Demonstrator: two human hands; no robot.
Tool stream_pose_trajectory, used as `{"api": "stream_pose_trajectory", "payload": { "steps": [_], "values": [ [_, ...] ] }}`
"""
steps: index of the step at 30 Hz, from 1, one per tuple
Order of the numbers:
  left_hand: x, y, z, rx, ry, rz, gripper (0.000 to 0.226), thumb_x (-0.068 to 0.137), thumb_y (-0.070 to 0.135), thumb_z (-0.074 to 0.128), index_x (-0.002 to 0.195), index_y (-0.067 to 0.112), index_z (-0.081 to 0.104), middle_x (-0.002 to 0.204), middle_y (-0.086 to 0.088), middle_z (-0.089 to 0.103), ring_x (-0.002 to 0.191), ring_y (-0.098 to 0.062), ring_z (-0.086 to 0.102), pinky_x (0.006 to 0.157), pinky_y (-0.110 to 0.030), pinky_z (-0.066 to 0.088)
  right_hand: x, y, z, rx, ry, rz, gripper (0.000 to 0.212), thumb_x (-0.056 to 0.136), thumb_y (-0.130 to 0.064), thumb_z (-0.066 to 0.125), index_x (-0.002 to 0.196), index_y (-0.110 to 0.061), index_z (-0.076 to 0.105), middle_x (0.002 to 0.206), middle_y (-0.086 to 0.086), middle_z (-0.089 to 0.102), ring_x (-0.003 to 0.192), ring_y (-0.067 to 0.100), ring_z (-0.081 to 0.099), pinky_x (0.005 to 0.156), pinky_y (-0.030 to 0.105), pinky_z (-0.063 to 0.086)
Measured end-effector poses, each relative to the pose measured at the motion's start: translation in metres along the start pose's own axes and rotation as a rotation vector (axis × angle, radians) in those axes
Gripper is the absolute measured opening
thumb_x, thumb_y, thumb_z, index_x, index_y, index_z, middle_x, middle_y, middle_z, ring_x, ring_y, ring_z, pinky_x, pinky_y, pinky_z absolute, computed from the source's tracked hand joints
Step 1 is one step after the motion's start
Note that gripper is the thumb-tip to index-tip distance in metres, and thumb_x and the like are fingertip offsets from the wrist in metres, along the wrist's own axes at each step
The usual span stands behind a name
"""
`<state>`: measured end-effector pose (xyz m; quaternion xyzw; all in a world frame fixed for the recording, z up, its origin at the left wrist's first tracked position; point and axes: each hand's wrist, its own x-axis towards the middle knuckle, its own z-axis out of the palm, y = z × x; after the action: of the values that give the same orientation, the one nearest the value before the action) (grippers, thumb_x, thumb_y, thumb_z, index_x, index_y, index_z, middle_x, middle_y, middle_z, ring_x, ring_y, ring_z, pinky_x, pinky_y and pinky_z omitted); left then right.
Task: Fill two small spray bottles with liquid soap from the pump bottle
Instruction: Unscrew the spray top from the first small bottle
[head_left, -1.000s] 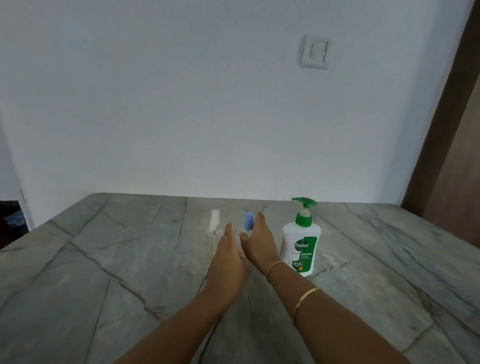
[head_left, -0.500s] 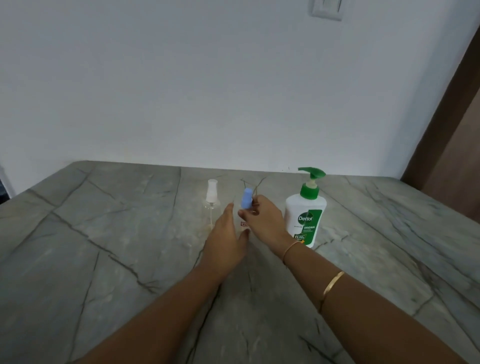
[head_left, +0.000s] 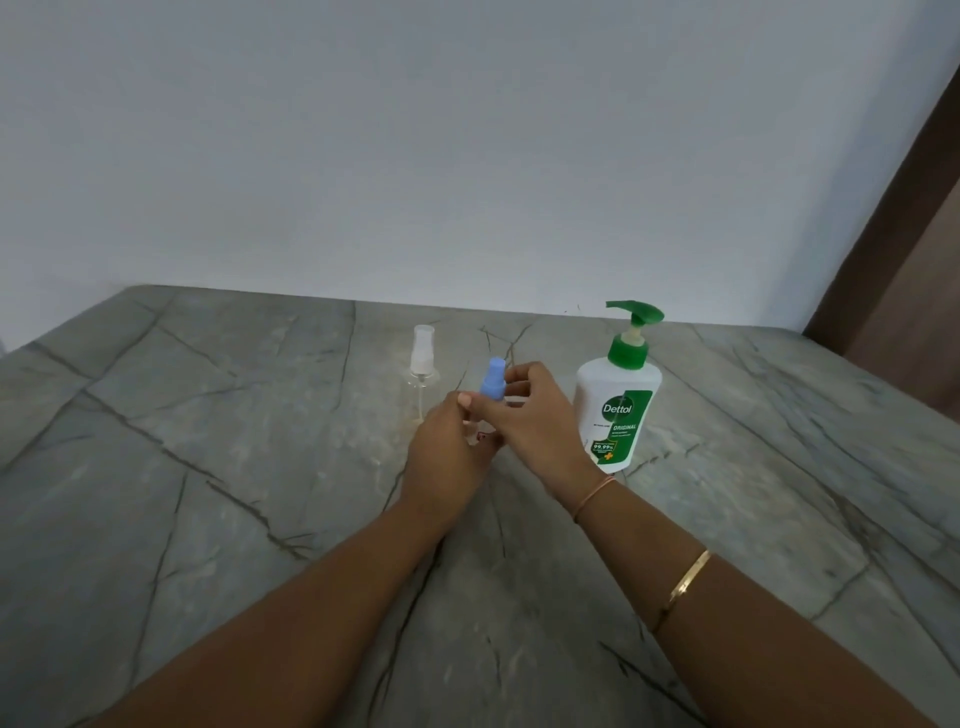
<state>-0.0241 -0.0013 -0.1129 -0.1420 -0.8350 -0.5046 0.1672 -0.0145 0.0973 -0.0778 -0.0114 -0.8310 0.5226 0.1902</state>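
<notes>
A small clear spray bottle with a blue top (head_left: 128, 382) stands at the middle of the marble table. My left hand (head_left: 447, 457) wraps around its body, which is mostly hidden. My right hand (head_left: 535, 421) pinches the blue top with thumb and fingers. A second clear spray bottle with a white top (head_left: 422, 366) stands just to the left, untouched. The white soap pump bottle with a green pump (head_left: 618, 400) stands upright to the right of my right hand.
The grey veined marble table (head_left: 208, 493) reaches back to a plain white wall. A brown wooden door or panel (head_left: 904, 270) rises at the far right edge.
Both hands have closed in on the blue-topped bottle: the left now wraps its body and the right grips its top. The view has tilted down.
</notes>
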Motion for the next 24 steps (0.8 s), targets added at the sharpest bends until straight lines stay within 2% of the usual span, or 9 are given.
{"api": "stream_pose_trajectory", "payload": {
  "steps": [4,9,11,14,16,18,20,22,24],
  "values": [
    [-0.001,0.002,-0.004,0.014,0.004,-0.014,0.029,0.081,0.022,0.065,0.106,0.01,0.055,0.098,-0.002,0.064,0.082,-0.011,0.059,0.067,-0.018,0.044,0.002,-0.001,0.003,-0.018,0.083,-0.04,0.026,0.074,-0.028,0.078,0.081,-0.014,0.056,0.082,-0.001,0.063,0.081,0.015,0.062,0.072,0.029,0.051],
    [0.0,0.005,-0.006,0.069,0.006,-0.021,0.025,0.081,0.022,0.065,0.099,0.008,0.054,0.096,-0.003,0.064,0.081,-0.011,0.056,0.063,-0.016,0.039,0.004,-0.002,0.003,-0.09,0.072,-0.087,0.021,0.077,-0.024,0.074,0.082,-0.009,0.061,0.069,-0.008,0.056,0.064,0.005,0.051,0.058,0.012,0.039],
    [0.0,0.007,-0.006,0.09,0.0,-0.027,0.025,0.081,0.022,0.065,0.099,0.008,0.055,0.097,-0.003,0.064,0.08,-0.01,0.054,0.062,-0.013,0.037,0.004,-0.002,0.002,-0.101,0.048,-0.105,0.017,0.079,-0.022,0.073,0.083,-0.008,0.063,0.07,-0.007,0.057,0.065,0.006,0.05,0.06,0.015,0.038],
    [0.0,0.008,-0.007,0.1,-0.017,-0.032,0.03,0.082,0.024,0.065,0.106,0.008,0.056,0.102,-0.002,0.065,0.083,-0.01,0.056,0.07,-0.015,0.038,0.004,-0.005,-0.004,-0.131,-0.03,-0.122,0.011,0.084,-0.017,0.066,0.09,-0.007,0.068,0.081,0.002,0.065,0.076,0.016,0.059,0.068,0.026,0.045],
    [0.0,0.007,-0.007,0.115,-0.032,-0.035,0.033,0.083,0.024,0.064,0.11,0.008,0.055,0.106,-0.002,0.065,0.089,-0.012,0.058,0.074,-0.017,0.039,0.003,-0.009,-0.01,-0.08,-0.126,-0.095,0.017,0.088,-0.013,0.062,0.103,-0.006,0.068,0.098,0.007,0.068,0.092,0.021,0.063,0.082,0.033,0.05],
    [0.001,0.006,-0.007,0.125,-0.049,-0.035,0.033,0.083,0.025,0.063,0.111,0.008,0.055,0.104,-0.003,0.065,0.091,-0.015,0.06,0.075,-0.018,0.04,0.003,-0.012,-0.014,-0.002,-0.214,-0.036,0.037,0.089,-0.017,0.062,0.125,-0.01,0.056,0.118,0.003,0.061,0.104,0.02,0.06,0.085,0.028,0.049],
    [0.001,0.006,-0.007,0.121,-0.062,-0.028,0.034,0.084,0.028,0.061,0.112,0.009,0.056,0.102,-0.003,0.065,0.092,-0.016,0.061,0.076,-0.019,0.042,0.003,-0.012,-0.014,-0.001,-0.191,-0.014,0.056,0.084,-0.027,0.069,0.134,-0.016,0.044,0.126,0.0,0.05,0.106,0.016,0.056,0.078,0.019,0.047],
    [0.001,0.007,-0.007,0.12,-0.067,-0.042,0.036,0.084,0.031,0.061,0.114,0.012,0.055,0.103,-0.001,0.064,0.093,-0.015,0.061,0.077,-0.019,0.042,0.002,-0.012,-0.009,-0.025,-0.067,-0.07,0.054,0.078,-0.026,0.075,0.124,-0.014,0.048,0.114,0.002,0.054,0.101,0.017,0.055,0.079,0.022,0.048],
    [0.001,0.008,-0.007,0.12,-0.074,-0.073,0.037,0.083,0.031,0.062,0.115,0.012,0.054,0.109,-0.002,0.064,0.095,-0.014,0.06,0.08,-0.019,0.042,0.001,-0.015,-0.007,-0.039,0.028,-0.136,0.044,0.076,-0.018,0.077,0.112,-0.011,0.053,0.089,-0.004,0.057,0.091,0.016,0.058,0.083,0.028,0.05]
  ]
}}
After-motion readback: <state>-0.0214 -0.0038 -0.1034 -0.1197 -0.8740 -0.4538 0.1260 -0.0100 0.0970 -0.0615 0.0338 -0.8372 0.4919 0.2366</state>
